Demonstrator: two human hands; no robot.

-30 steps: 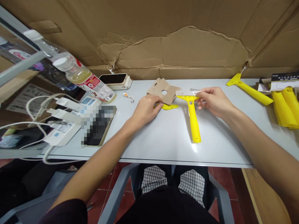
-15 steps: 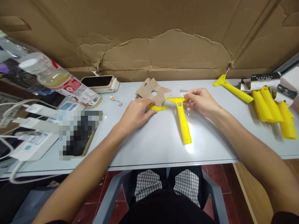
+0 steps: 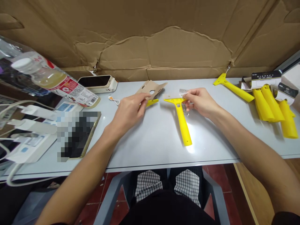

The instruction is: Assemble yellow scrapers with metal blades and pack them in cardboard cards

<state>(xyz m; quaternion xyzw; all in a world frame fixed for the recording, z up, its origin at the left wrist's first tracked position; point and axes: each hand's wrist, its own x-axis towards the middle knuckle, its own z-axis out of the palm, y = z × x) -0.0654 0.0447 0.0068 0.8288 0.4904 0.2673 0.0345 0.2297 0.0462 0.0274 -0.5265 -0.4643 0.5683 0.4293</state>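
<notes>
My left hand (image 3: 130,111) is closed, finger and thumb pinched on a small flat yellow plastic piece (image 3: 152,102), whose left end they hide. Against these fingers tilts a brown cardboard piece (image 3: 156,88) with a round hole. My right hand (image 3: 199,101) pinches the right end of the head of a yellow scraper (image 3: 183,125), its handle pointing toward me. Along the head's far edge runs a thin pale strip. A small metal plate (image 3: 183,90) shows just beyond my right fingertips. Tiny metal screws or nuts (image 3: 187,114) lie beneath that hand.
Another yellow scraper (image 3: 236,90) and several yellow handles (image 3: 263,106) lie at the right beside black-and-white packaging (image 3: 266,79). On the left are a drink bottle (image 3: 70,86), a power strip (image 3: 35,143), a phone (image 3: 81,134) and a white case (image 3: 111,84). Cardboard (image 3: 131,34) stands behind.
My left hand has moved left and slightly away from me, drawing the small yellow piece along. The cardboard piece has tilted up. My right hand and the scraper have barely moved.
</notes>
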